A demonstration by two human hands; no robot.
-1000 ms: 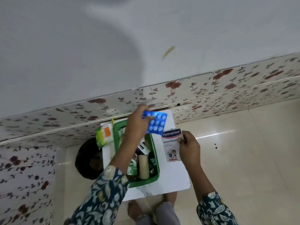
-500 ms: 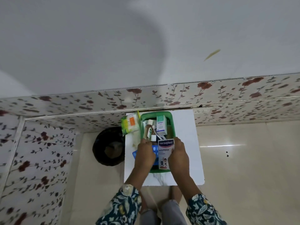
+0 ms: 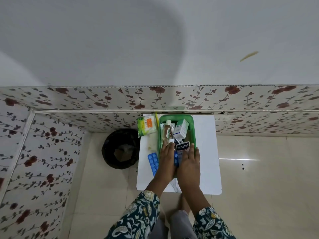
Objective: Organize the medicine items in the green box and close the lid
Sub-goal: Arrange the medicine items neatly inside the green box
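The green box [image 3: 176,116] stands open on a white table [image 3: 205,152], and I see no lid. Its far half holds a small bottle [image 3: 166,130] and a white-and-teal carton [image 3: 181,129]. My right hand [image 3: 189,163] rests palm down on the Hansaplast pack [image 3: 183,146] in the near half. My left hand [image 3: 168,159] lies flat beside it, fingertips at a small white cap. A sliver of blue blister strip [image 3: 175,159] shows between the hands. A second blue blister strip [image 3: 152,163] lies on the table left of the box, partly under my left wrist.
A green-and-orange packet [image 3: 146,125] lies on the table's far left corner, beside the box. A black bin [image 3: 120,149] stands on the floor left of the table. The flowered wall panel [image 3: 172,99] runs right behind the table. Tiled floor [image 3: 259,169] lies to the right.
Both hands came down into the near half of the box. The right brought the Hansaplast pack in from the table. The left lowered the blue strip from above the box.
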